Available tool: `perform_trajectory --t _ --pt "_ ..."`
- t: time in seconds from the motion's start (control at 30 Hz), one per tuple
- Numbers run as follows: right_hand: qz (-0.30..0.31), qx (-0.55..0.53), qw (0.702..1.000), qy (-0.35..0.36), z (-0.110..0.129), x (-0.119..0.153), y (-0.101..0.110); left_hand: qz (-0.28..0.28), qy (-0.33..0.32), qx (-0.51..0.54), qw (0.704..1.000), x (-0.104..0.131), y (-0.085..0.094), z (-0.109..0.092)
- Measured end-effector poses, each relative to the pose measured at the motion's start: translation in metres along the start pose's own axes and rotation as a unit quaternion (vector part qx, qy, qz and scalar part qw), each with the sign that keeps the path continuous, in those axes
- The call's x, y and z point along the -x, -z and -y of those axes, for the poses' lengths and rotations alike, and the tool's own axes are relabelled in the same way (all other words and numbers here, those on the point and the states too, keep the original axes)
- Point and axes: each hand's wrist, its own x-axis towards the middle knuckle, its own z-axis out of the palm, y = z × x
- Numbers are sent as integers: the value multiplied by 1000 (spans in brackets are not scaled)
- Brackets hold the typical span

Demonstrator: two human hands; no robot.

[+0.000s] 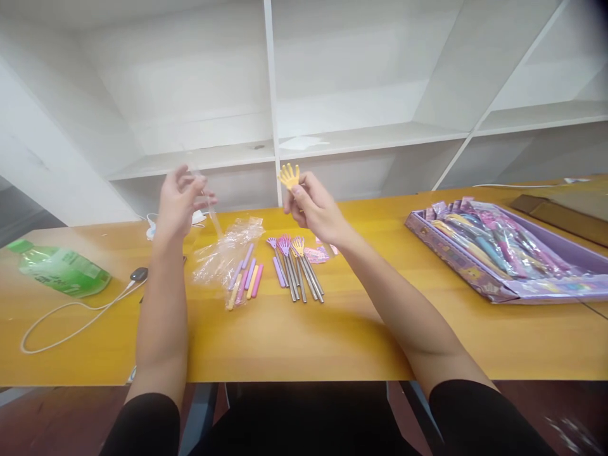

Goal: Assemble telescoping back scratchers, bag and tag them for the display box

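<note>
My right hand (pixel 311 202) is closed on a yellow hand-shaped piece (pixel 289 176), raised above the table's back edge. On the left, my left hand (pixel 183 196) holds a clear plastic strip (pixel 215 221), blurred by motion, over a pile of clear wrappers (pixel 223 250). Several purple, yellow and pink handles (pixel 246 278) lie beside and partly under the wrappers. To their right are several metal rods (pixel 304 278) with pink, purple and yellow hand-shaped heads (pixel 284 244). Small pink cards (pixel 317 254) lie behind the rods.
A purple display box (pixel 456 269) with several wrapped items stands at the right, near a brown cardboard piece (pixel 560 212). At the left lie a green bottle (pixel 61 269) and a white cable (pixel 61 310). White shelving (pixel 370 139) rises behind the table (pixel 304 348).
</note>
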Motion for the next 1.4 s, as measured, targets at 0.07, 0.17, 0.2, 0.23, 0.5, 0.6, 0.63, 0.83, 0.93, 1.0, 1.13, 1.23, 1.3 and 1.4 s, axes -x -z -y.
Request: perform_trajectory --t 0.07,0.17,0.2,0.23,0.5,0.6,0.63,0.83,0.93,1.0,1.13,1.23,1.3,1.4 --pt "23 12 1000 5 5 4 -5 -23 -36 103 994 8 -10 -12" --pt "49 51 998 1 20 14 -13 -44 -77 96 991 19 -28 -21" --pt "58 65 996 -1 26 19 -16 -46 -92 77 992 23 -33 -22" --pt "69 82 994 1 30 23 -20 -47 -105 61 991 27 -39 -23" --pt "93 110 990 -5 32 31 -32 -108 -111 105 982 47 -52 -45" --pt "64 29 997 -28 32 24 -24 17 -119 105 987 53 -45 -54" --pt "61 2 997 -38 33 22 -21 84 -112 96 985 57 -44 -56" --pt "63 3 997 -35 40 21 -8 311 -42 61 948 76 -59 -64" --pt "20 108 994 11 43 26 0 218 -51 75 972 79 -64 -64" --pt "-6 154 987 46 49 32 5 148 -63 88 983 78 -64 -62" --pt "0 279 956 90 68 46 8 98 -78 107 986 77 -64 -62" --pt "63 343 936 53 76 51 5 103 -73 143 982 81 -66 -68" --pt "77 358 930 34 76 51 4 115 -63 172 976 84 -66 -75" --pt "76 359 930 17 73 47 4 137 -50 194 970 90 -66 -83"
